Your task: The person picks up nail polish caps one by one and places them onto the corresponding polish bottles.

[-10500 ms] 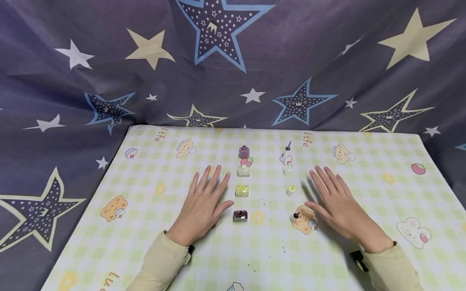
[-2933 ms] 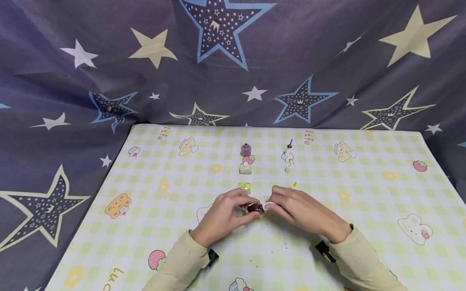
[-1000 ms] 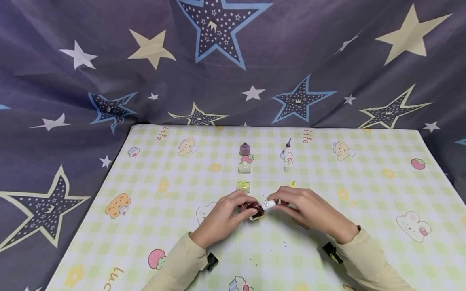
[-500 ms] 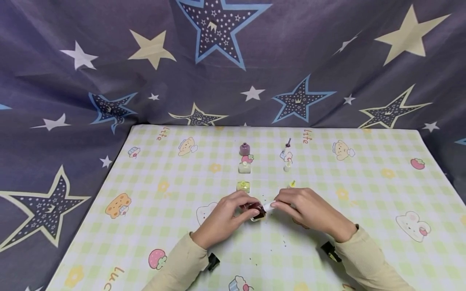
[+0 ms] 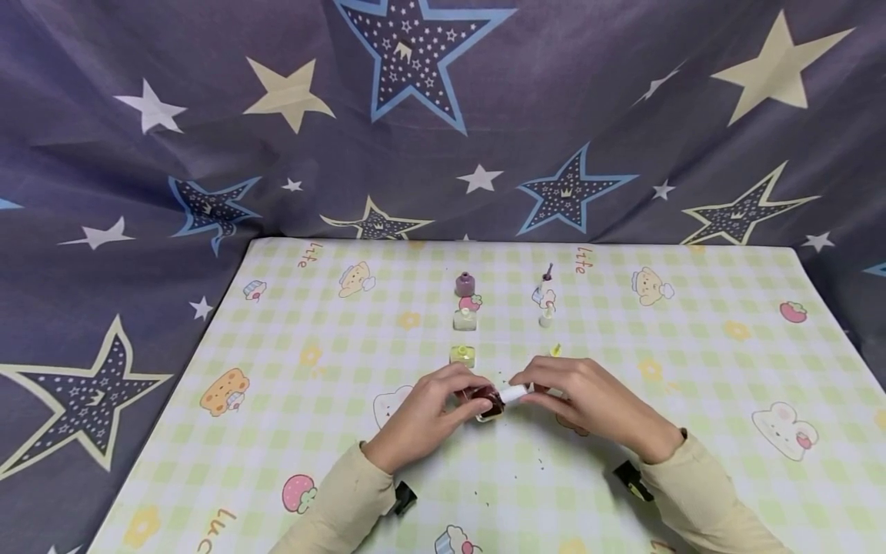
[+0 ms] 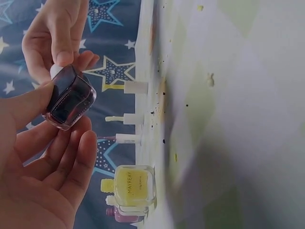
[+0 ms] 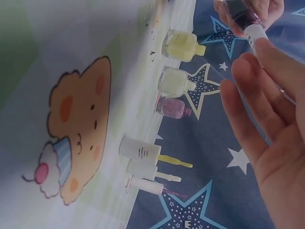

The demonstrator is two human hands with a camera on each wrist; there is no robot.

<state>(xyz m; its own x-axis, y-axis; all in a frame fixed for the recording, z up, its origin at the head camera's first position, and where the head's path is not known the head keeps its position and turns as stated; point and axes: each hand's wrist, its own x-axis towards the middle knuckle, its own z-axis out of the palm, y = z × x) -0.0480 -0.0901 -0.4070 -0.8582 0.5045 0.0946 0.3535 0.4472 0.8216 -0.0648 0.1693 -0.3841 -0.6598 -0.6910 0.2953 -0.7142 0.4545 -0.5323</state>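
My left hand [image 5: 428, 415] holds a dark red nail polish bottle [image 5: 490, 403], tilted toward the right. Its white cap [image 5: 514, 394] sits at the bottle's neck, with the thumb and fingers of my right hand [image 5: 598, 404] pinching its outer end. In the left wrist view the dark bottle [image 6: 71, 100] is gripped by the thumb and fingers, its glass base toward the camera. The right wrist view has the white cap [image 7: 255, 36] against my right thumb. The brush is hidden.
Open bottles stand in a column: yellow [image 5: 462, 355], whitish [image 5: 465, 320] and purple [image 5: 465, 285]. Right of them, caps stand brush-up: a yellow-brush cap [image 7: 140, 149], a pale-brush cap [image 7: 141, 169] and a purple-brush cap [image 7: 147, 185]. Dark crumbs [image 5: 541, 464] dot the checked tablecloth [image 5: 388, 508].
Earlier the hands were spread apart, with the dark bottle and its cap standing separately on the table. Both were picked up and brought together. Lately my right fingers have shifted on the cap.
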